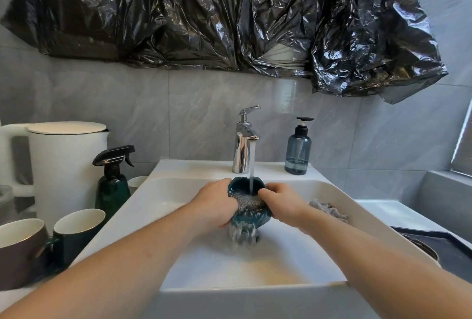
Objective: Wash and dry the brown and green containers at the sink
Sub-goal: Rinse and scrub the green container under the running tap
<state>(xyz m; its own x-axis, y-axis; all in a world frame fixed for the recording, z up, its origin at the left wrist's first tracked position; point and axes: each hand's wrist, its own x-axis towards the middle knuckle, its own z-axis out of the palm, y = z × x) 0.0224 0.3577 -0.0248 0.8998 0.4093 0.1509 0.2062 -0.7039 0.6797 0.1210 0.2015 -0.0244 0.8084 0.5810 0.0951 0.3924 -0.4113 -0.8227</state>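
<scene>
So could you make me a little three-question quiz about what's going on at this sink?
1. True or false: water runs from the faucet into the green container.
2. Which hand presses the scrubbing pad inside it: A left hand, B right hand?
3. Fill in: the grey cloth lies on the sink's ____ rim.

Key: 1 true. 2 B. 3 right.
</scene>
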